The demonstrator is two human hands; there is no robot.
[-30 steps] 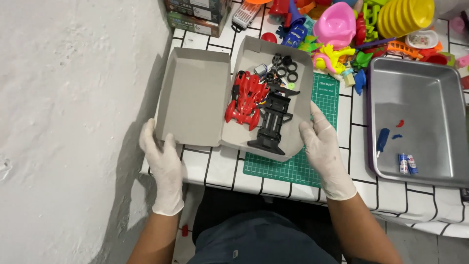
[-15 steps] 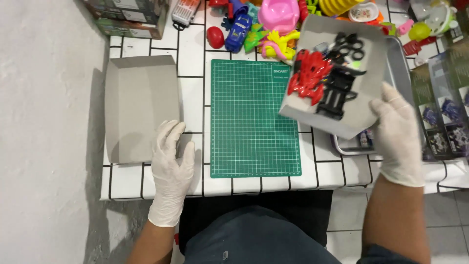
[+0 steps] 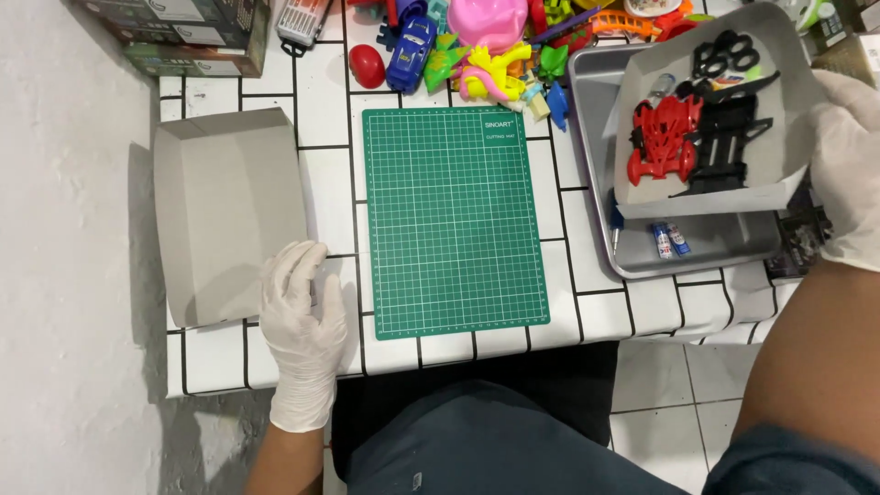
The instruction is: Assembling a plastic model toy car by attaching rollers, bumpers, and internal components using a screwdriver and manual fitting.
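The white tiled table [image 3: 321, 119] carries a green cutting mat [image 3: 449, 220] at its middle, an empty grey box lid [image 3: 229, 215] at the left and a metal tray [image 3: 697, 247] at the right. Bright toys [image 3: 486, 46] crowd the far edge.

The right hand [image 3: 848, 165], gloved, grips the right wall of a grey box [image 3: 779, 137] and holds it tilted above the tray, its open side leaning toward the mat. The fingers are closed on the card. Inside lie a red car shell [image 3: 662, 139], a black chassis [image 3: 724, 137] and black wheels [image 3: 720, 57], all loose. With the box held by one wall only, the card may flex and the parts may slide out over the low edge. If they fall outside the tray, the wheels could roll off the table to the floor.

The left hand [image 3: 301, 316], also gloved, rests flat on the table with fingers spread, its fingertips touching the lid's near right corner. It holds nothing. A nudge from it could push the lid, whose left side already reaches the table edge, toward the wall. Two small tubes [image 3: 669, 240] lie in the tray under the box, where falling parts may knock them.
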